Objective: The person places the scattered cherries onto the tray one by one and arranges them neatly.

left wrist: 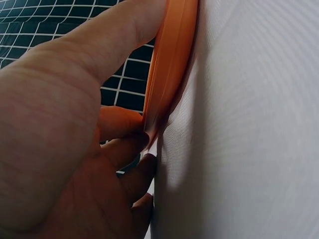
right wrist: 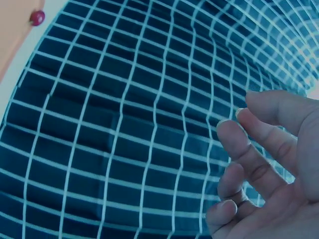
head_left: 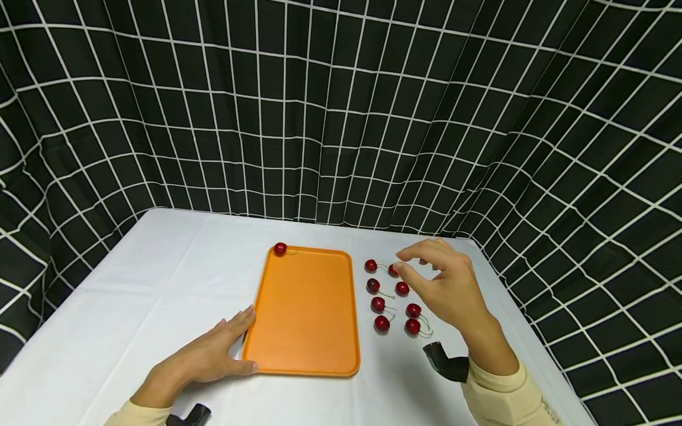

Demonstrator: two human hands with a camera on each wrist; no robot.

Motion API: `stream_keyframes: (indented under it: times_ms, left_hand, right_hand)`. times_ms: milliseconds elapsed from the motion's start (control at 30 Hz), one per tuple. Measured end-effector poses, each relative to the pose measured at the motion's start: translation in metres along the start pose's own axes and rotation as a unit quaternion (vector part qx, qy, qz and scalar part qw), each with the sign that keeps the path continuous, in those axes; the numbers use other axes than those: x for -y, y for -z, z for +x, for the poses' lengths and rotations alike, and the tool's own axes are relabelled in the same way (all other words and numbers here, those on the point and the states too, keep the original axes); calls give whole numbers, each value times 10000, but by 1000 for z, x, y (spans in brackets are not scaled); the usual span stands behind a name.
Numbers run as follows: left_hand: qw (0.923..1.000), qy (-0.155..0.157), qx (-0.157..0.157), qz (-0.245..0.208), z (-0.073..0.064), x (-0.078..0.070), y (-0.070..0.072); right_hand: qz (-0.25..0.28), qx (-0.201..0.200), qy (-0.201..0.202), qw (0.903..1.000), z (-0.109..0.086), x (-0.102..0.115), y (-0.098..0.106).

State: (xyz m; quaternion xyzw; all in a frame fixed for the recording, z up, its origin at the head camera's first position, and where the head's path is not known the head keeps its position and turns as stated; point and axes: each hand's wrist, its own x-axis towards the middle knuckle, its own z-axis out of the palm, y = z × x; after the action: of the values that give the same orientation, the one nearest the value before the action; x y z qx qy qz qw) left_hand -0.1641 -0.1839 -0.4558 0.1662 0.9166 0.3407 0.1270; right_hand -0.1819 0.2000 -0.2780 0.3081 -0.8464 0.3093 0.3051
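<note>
An orange tray (head_left: 303,313) lies on the white cloth, with one stemmed cherry (head_left: 280,249) at its far left corner. My left hand (head_left: 208,352) rests beside the tray's left side, fingertips at the rim and thumb at the near left corner. The left wrist view shows those fingers (left wrist: 119,154) against the tray's edge (left wrist: 172,64). Right of the tray, my right hand (head_left: 444,284) hovers with nothing between thumb and fingers. Its fingertips overlap a cherry (head_left: 393,270) in the head view. The right wrist view shows loosely bent fingers (right wrist: 254,164) holding nothing.
Several more cherries with green stems lie in two loose columns right of the tray, among them a dark one (head_left: 373,286) and a near one (head_left: 412,326). A black cloth with a white grid (head_left: 298,118) hangs behind and beside the table (head_left: 176,254).
</note>
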Motion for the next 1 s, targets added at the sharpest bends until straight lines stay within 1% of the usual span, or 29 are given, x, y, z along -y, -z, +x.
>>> stream_keyframes:
  times_ms: [100,233,367,500,600,700,800,1000]
  left_hand:
    - [10000,-17,-4,-14,-1,0,0]
    - [10000,-64,-12,-5,-1,0,1]
    - [9999,-104,6,-28,0,0,1]
    - [9999,-97,19,-16,0,0,2]
    - [10000,-83,-23,44,0,0,3]
    - [9999,-125,-40,60,1,0,3]
    - [9999,-159,-9,42,2,0,2]
    - [9999,-139,-1,71,2,1,0]
  right_hand:
    - [-37,-286,-230,9993,-14,-3,6]
    - [-82,-665,-883,9938,-34,-12,7]
    - [-132,-854,-1709,9815,-56,-25,5]
    - [-228,-894,-2535,9629,-79,-44,-2]
    - [-251,-861,-3062,9477,-97,-62,-10]
    - [-251,-771,-3438,9356,-112,-78,-18]
    - [-288,-612,-3654,9284,-126,-91,-25]
    - [-530,-100,-3880,9201,-146,-110,-34]
